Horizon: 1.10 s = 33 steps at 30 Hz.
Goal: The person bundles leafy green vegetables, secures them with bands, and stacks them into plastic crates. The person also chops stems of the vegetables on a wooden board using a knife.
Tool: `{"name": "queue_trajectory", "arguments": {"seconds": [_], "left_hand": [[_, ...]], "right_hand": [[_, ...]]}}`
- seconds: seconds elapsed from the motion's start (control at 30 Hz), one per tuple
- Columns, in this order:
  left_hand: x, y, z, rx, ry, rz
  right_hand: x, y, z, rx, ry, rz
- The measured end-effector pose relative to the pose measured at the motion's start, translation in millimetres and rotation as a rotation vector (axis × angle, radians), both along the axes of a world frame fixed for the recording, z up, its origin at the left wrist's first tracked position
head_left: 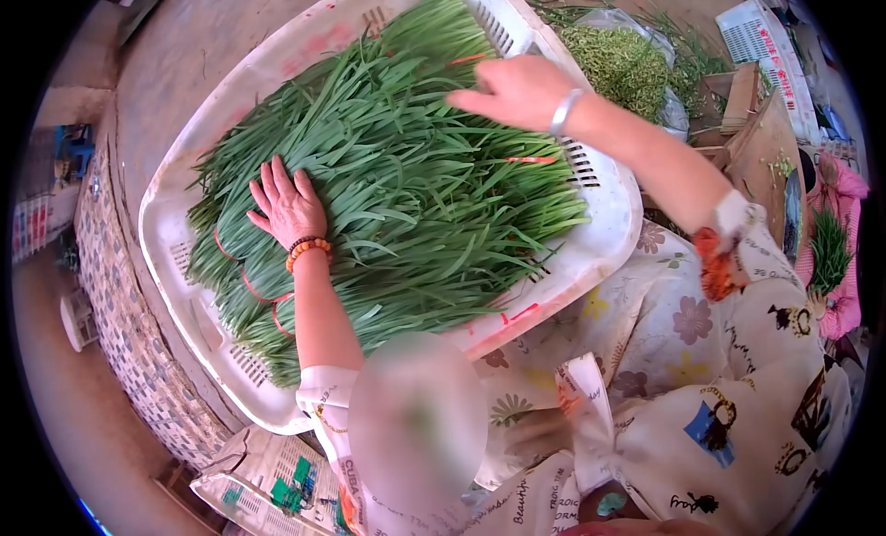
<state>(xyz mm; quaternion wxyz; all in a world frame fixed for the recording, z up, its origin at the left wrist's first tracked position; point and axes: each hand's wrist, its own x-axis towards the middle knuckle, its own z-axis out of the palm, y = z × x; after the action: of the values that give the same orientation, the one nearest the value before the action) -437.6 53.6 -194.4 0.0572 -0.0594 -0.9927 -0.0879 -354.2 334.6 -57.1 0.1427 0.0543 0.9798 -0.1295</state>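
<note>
Long green garlic chives (388, 176) fill a big white plastic crate (175, 231), in bundles tied with red bands. My left hand (288, 204) lies flat on the leaves left of the middle, fingers spread. An orange bead bracelet (307, 250) circles that wrist. Over the stem ends at the upper right is my right hand (521, 91). Its thumb stretches away from the bent fingers, whose tips are partly hidden, and nothing shows in its grasp. A silver bangle (565, 111) is on the right wrist. Beside this hand a red band (531, 159) wraps a bundle.
A pile of green trimmings (618, 65) lies beyond the crate at the upper right, near another white crate (771, 60). More chives (829, 250) rest on pink cloth at the far right. A printed carton (268, 481) stands at the lower left. A blurred oval covers the lower middle.
</note>
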Motion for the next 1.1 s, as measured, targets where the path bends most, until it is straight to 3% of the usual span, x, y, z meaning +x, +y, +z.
{"name": "queue_trajectory", "arguments": {"seconds": [0.13, 0.27, 0.3, 0.37, 0.4, 0.5, 0.57, 0.63, 0.67, 0.73, 0.77, 0.8, 0.83, 0.9, 0.97, 1.03, 1.1], "left_hand": [[-1, 0, -1, -0.005, 0.012, -0.003], [-1, -2, -2, -0.004, 0.02, -0.002], [-1, -2, -2, -0.006, 0.032, -0.005], [-1, -3, -3, -0.015, 0.045, -0.011], [-2, -4, -4, -0.018, 0.045, -0.01], [-1, 0, -1, -0.036, 0.046, -0.01], [6, 21, 0, 0.049, 0.071, 0.108], [30, 67, 12, 0.14, 0.026, 0.039], [46, 98, 17, 0.007, 0.051, -0.079], [89, 167, 29, 0.074, -0.065, -0.227], [109, 193, 52, 0.166, -0.396, -0.399], [141, 211, 53, 0.381, -0.393, -0.452], [165, 222, 75, 0.428, -0.429, -0.501], [204, 213, 110, 0.617, -0.463, -0.63], [236, 168, 155, 0.693, -0.466, -0.654], [270, 94, 181, 0.815, -0.468, -0.535], [316, 6, 201, 0.905, -0.533, -0.241]], "right_hand": [[-15, -6, -42, -0.031, 0.075, 0.137], [-14, 45, -30, -0.252, 0.318, -0.264], [-1, 62, -14, -0.495, 0.42, -0.483], [41, 84, 29, -0.549, 0.494, -0.59], [71, 106, 39, -0.534, 0.449, -0.491], [167, 105, 53, -0.587, 0.38, -0.755], [228, 107, 49, -0.563, 0.259, -0.785], [281, 109, 24, -0.676, 0.184, -0.882], [292, 106, 19, -0.722, 0.118, -0.938], [312, 108, 4, -0.516, 0.175, -0.711], [309, 102, 14, -0.379, 0.139, -0.658], [302, 95, 30, -0.296, 0.159, -0.614], [302, 99, 34, -0.317, 0.163, -0.584], [304, 105, 39, -0.263, 0.441, -0.347], [292, 88, 51, -0.424, 0.577, -0.347], [285, 70, 53, -0.729, 0.103, -0.439], [279, 34, 43, -0.741, 0.056, -0.223]]}}
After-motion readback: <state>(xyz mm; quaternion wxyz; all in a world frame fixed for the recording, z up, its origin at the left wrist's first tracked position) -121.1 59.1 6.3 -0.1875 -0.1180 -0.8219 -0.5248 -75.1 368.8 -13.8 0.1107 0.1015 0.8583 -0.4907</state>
